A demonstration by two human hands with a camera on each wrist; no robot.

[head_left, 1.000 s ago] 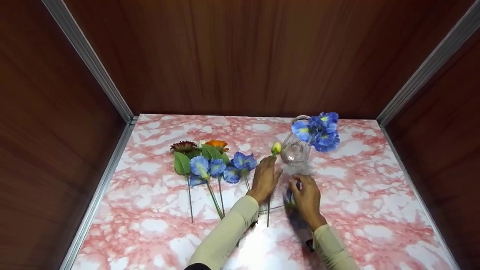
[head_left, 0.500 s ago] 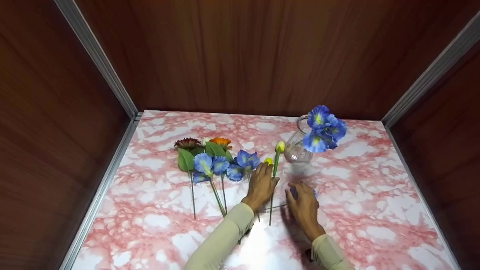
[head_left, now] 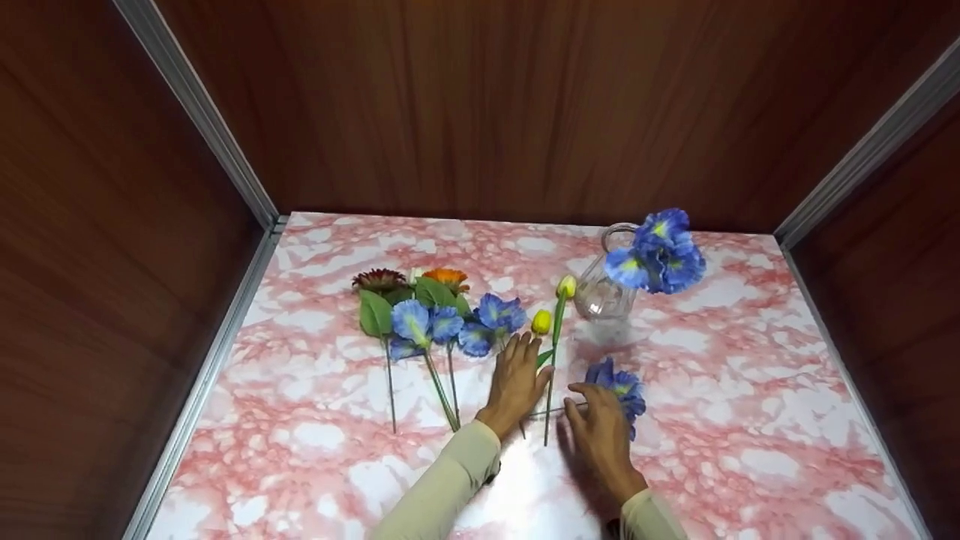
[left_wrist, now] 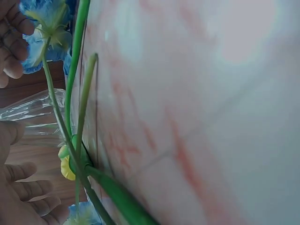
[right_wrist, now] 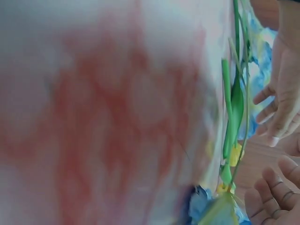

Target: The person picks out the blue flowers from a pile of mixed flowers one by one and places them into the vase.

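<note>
My left hand (head_left: 514, 382), fingers extended, is over the table beside two yellow tulips (head_left: 553, 330) that lie with their buds pointing away. My right hand (head_left: 600, 435) hovers by a blue iris (head_left: 626, 386), its fingers loosely bent and gripping nothing. This iris lies sideways, and its stem (left_wrist: 57, 108) runs left across the tulip stems toward my left hand. In the left wrist view, the left fingers (left_wrist: 33, 187) are spread near the crossing stems. The right wrist view shows the right fingers (right_wrist: 272, 192) apart from the stem.
A clear glass jug (head_left: 600, 300) with a handle stands at the back right, blue irises (head_left: 660, 255) leaning out of it. More blue irises (head_left: 427, 326), a dark red flower (head_left: 380, 280) and an orange flower (head_left: 448, 279) lie to the left. Brown panels (head_left: 480, 112) enclose the table.
My left hand has drawn back from the tulips, uncovering both buds. The right hand has moved slightly toward me, and the blue iris beside it now shows. The head view has shifted a little.
</note>
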